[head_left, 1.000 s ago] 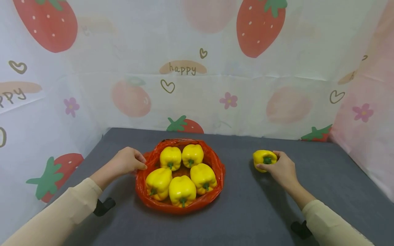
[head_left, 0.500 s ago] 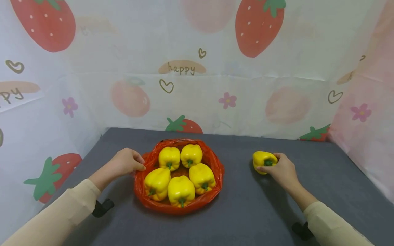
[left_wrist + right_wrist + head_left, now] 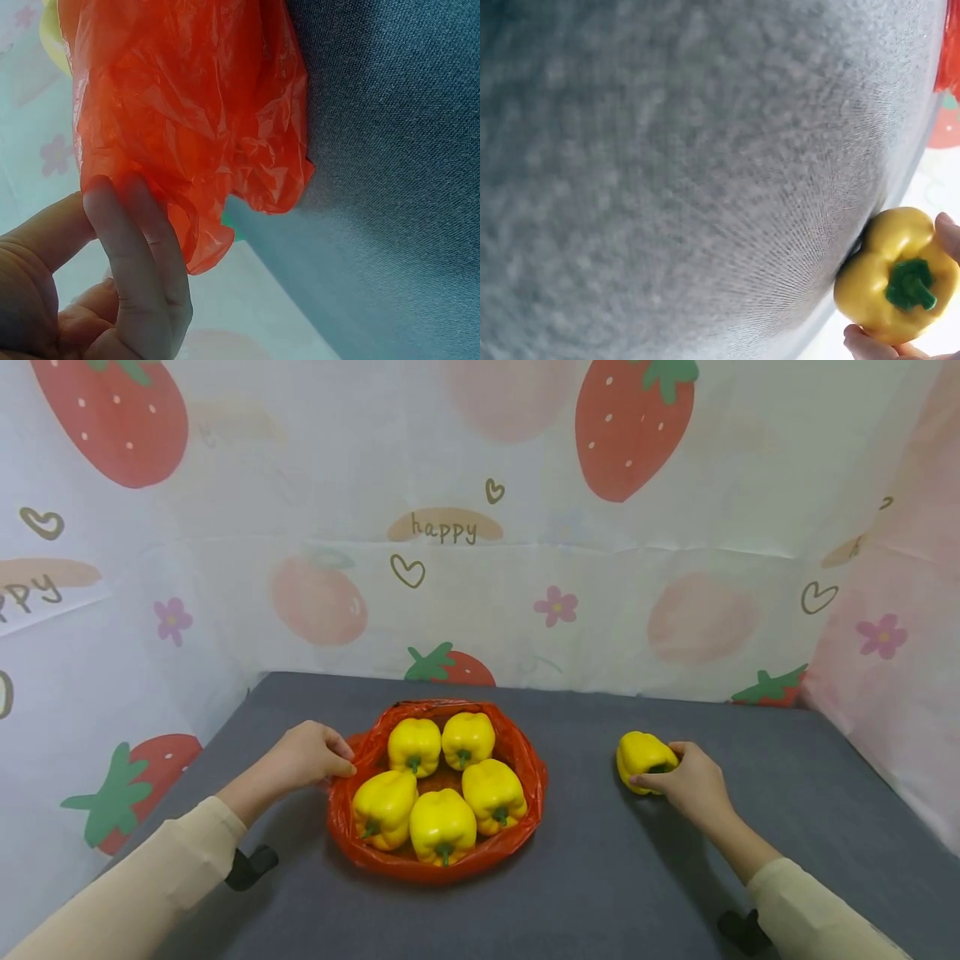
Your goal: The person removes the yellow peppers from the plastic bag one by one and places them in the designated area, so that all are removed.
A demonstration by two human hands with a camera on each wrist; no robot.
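A red plastic bag (image 3: pixel 420 873) stands with its mouth spread wide, and several yellow bell peppers (image 3: pixel 442 822) sit inside it. At the bag's left rim, my left hand (image 3: pixel 309 753) pinches the thin plastic; the left wrist view shows the thumb and fingers meeting at the edge of the bag (image 3: pixel 187 97). Off to the right, my right hand (image 3: pixel 696 785) holds a single yellow bell pepper (image 3: pixel 639 758) between thumb and fingers, low over the table. The right wrist view shows this pepper's green stem (image 3: pixel 913 286) facing the camera.
Dark grey cloth covers the table (image 3: pixel 592 877). Behind it and at both sides hang white sheets (image 3: pixel 525 568) printed with strawberries, hearts and flowers. A stretch of table lies between the bag and the right hand's pepper.
My right hand has come slightly nearer with its pepper, which has turned so that its stem points more toward the palm. The left hand stays at the bag's rim.
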